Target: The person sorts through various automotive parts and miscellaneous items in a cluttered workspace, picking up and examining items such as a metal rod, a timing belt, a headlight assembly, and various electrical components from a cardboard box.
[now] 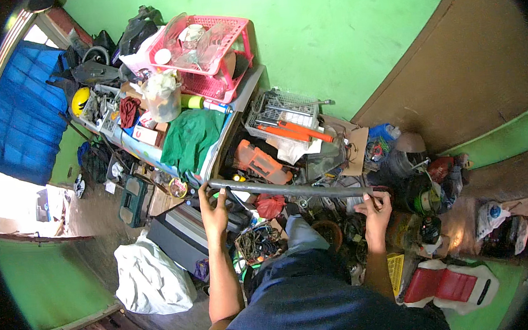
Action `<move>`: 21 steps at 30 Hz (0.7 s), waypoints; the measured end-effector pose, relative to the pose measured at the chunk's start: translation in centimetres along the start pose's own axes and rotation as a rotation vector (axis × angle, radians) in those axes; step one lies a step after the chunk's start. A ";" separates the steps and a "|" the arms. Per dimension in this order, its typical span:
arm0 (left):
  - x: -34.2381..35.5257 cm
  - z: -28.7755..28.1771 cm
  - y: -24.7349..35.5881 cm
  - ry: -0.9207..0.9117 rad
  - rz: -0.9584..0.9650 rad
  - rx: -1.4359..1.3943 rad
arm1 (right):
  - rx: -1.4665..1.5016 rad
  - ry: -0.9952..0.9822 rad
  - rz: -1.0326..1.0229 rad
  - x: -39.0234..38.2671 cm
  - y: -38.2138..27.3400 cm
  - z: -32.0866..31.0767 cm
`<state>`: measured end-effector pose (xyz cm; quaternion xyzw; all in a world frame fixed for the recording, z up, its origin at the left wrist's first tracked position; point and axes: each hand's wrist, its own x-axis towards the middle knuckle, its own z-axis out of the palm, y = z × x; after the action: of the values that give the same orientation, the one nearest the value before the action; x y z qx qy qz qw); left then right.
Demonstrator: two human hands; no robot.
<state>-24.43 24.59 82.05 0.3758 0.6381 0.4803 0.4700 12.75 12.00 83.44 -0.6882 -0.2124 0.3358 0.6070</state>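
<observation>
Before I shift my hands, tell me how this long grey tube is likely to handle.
The long grey tube is probably stiff: it spans from the left hand to the right hand without obvious sag. It may be light, since the right grip looks delicate. Its rounded look suggests it could roll.

A person's left forearm [222, 280] and right forearm [378, 272] reach forward, well apart and roughly parallel, both bare. The left hand [215, 217] stands upright in a light grip, its thumb [221, 200] extended and apart from the raised forefinger [204, 197]. Nearly level with it, the right hand [376, 212] bends its fingers [384, 200] inward in a loose pinch.
</observation>
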 end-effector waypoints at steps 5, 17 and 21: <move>8.6 6.0 -3.2 -0.024 0.177 0.336 | -0.069 -0.014 0.020 9.5 0.4 2.7; 27.5 15.7 -13.7 -0.156 -0.071 0.598 | -0.482 -0.097 0.171 28.7 15.1 7.0; 32.2 15.1 -24.3 -0.230 -0.303 0.563 | -0.501 -0.100 0.274 31.2 19.7 8.4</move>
<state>-19.49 52.29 49.39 0.4435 0.7370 0.1646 0.4828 25.82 36.22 57.46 -0.8217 -0.2235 0.3853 0.3556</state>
